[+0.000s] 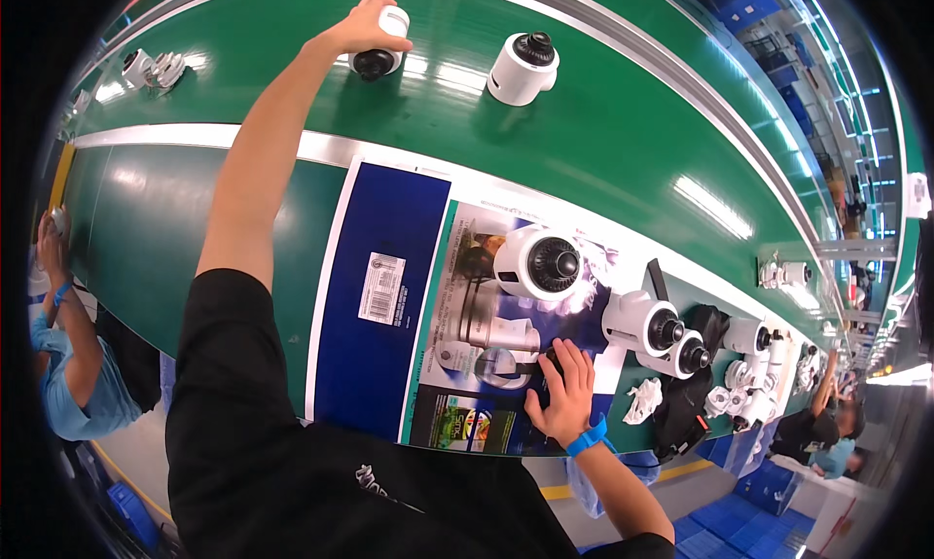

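My left arm (263, 160) stretches far out over the green conveyor belt. My left hand (366, 29) is closed round a white security camera (394, 21), whose black lens end points toward me. To its right on the belt stands another white security camera (523, 70), black lens up. Near me, my right hand (567, 394) lies with fingers stretched on a printed cardboard sheet (443, 364). A small dark thing shows under its fingertips, too covered to name. Just beyond that hand a white dome camera (540, 263) sits on the sheet, its black lens facing up.
Two white cameras (642, 324) (689, 355) stand right of the sheet, near a crumpled white cloth (643, 401) and a black bag (681, 418). More white parts (744, 374) lie farther right. Another person (83, 364) works at far left. White camera parts (156, 69) sit up the belt.
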Tool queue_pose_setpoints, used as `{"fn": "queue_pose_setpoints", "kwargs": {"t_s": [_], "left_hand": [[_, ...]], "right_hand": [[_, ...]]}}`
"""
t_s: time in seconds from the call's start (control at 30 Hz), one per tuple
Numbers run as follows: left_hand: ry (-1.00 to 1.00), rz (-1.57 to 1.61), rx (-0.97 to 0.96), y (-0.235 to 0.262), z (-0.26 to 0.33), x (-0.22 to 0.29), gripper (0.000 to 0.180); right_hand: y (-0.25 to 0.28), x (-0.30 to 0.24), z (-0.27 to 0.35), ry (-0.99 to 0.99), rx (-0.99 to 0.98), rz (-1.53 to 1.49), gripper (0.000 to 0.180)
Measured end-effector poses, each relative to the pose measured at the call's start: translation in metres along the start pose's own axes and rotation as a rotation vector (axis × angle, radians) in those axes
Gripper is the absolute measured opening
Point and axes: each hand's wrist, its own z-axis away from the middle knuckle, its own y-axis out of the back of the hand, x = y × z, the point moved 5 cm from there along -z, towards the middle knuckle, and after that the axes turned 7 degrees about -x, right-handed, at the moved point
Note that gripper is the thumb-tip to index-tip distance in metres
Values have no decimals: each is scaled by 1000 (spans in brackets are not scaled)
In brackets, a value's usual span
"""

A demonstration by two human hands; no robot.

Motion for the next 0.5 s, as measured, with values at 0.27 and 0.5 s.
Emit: {"fn": "queue_pose_setpoints", "kwargs": {"t_s": [0.27, 0.5], "left_hand": [[-96, -93, 267, 17, -13, 11, 52], [69, -389, 583, 20, 22, -12, 38]], "right_hand": [[-3, 2, 0, 12, 40, -43, 52], [0, -3, 1, 38, 73, -31, 50]]}}
